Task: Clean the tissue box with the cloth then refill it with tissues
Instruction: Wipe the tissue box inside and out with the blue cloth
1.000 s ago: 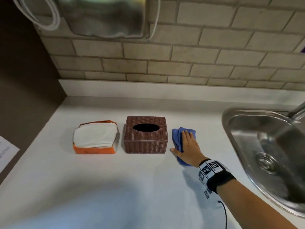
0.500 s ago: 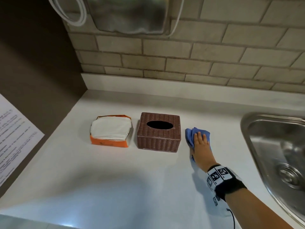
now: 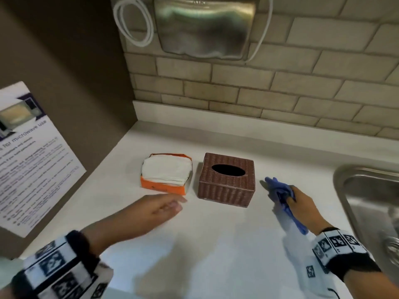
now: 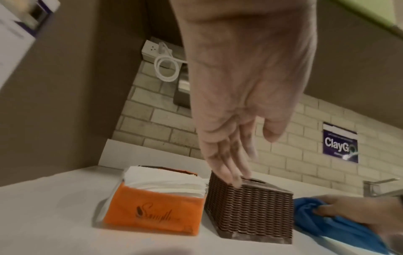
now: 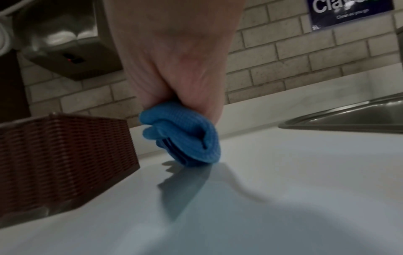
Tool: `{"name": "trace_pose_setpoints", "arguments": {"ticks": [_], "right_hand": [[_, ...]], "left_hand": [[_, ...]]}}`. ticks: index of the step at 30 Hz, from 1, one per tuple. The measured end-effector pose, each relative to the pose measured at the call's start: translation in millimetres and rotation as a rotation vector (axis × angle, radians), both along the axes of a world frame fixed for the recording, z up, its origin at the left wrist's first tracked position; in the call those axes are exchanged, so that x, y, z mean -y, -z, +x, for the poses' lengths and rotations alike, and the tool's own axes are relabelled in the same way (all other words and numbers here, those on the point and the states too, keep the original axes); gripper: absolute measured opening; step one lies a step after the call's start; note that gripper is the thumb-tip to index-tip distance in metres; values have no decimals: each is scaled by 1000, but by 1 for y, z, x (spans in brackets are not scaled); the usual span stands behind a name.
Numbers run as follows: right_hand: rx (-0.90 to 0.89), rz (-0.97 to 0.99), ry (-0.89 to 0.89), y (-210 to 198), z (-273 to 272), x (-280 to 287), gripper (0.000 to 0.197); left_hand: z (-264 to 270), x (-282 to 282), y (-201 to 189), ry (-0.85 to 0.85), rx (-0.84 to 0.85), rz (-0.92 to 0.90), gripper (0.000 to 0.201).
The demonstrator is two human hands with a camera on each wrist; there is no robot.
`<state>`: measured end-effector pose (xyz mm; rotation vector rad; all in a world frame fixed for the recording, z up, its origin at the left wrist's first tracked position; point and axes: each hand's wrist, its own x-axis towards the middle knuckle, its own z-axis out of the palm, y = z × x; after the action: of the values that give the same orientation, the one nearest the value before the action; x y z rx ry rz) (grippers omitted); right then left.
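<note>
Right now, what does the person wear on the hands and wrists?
Both hands are bare: the left hand and the right hand have no gloves or rings that I can see. Each wrist carries a black band with a white block of square black-and-white marker patterns. A thin black cable hangs below the right band.

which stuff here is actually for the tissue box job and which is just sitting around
For the job:
brown wicker tissue box
blue cloth, gripped in the right hand
orange pack of white tissues
left hand, open, near the pack

Just around:
steel sink
wall-mounted metal unit
coiled white cable
microwave notice
ClayGo sign
</note>
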<state>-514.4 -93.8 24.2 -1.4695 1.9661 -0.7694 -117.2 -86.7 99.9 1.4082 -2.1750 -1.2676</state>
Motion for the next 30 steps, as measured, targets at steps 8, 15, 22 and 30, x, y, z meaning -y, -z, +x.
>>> {"name": "trace_pose_setpoints", "arguments": {"ticks": [8,15,22,30], "right_hand": [[69,1,83,-25,3,-37,27],[183,28,140,-51,2,-79,35],[449,-1,303,-86,20,-78,26],[453,-103,273,-96,40,-37,21]], "left_hand": [[-59,91,30,-38,-43,-93,95],[-82,133,62,95,25,-61,124],[-97,137,68,117,129,-101,132],[-92,118,75,102,40,-57,124]]}}
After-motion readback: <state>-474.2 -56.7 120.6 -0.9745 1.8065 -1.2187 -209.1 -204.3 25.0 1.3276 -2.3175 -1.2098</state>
